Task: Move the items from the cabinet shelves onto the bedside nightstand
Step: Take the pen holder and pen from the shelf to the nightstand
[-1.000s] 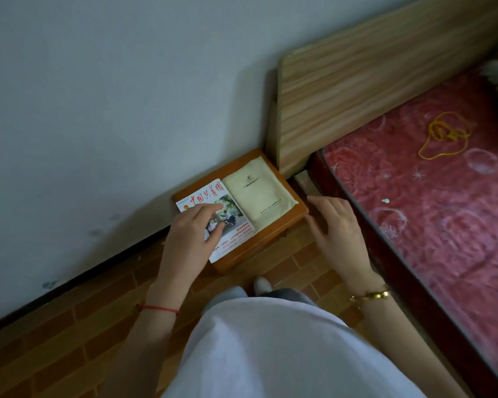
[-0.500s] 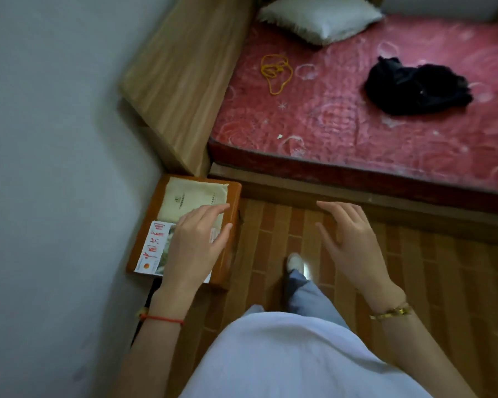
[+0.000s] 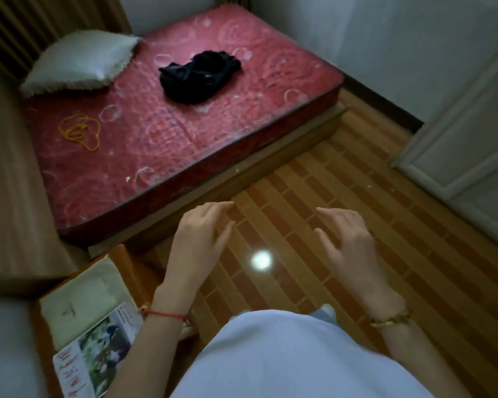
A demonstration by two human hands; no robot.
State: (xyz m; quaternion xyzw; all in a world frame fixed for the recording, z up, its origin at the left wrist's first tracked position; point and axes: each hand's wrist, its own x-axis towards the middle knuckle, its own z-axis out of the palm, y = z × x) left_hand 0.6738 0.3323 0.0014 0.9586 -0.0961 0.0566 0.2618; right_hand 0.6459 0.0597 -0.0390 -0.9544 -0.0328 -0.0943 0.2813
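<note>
A low orange-brown nightstand (image 3: 127,262) sits at the lower left beside the bed. On it lie a pale yellow booklet (image 3: 84,305) and a white magazine (image 3: 98,354) with red characters and a photo cover. My left hand (image 3: 199,242) hovers over the floor to the right of the nightstand, fingers relaxed, holding nothing. My right hand (image 3: 348,242) hangs level with it further right, fingers loosely spread and empty. Neither hand touches the booklets.
A bed with a red patterned mattress (image 3: 170,124) fills the upper left, carrying a white pillow (image 3: 81,61), a black garment (image 3: 199,76) and a yellow cord (image 3: 81,130). A wooden headboard (image 3: 15,182) stands at left. Brick-pattern floor (image 3: 357,182) runs to a white door (image 3: 472,139) at right.
My left hand has lifted off the magazine and moved right, away from the nightstand. The view has swung right toward the bed and door. The right hand stays empty.
</note>
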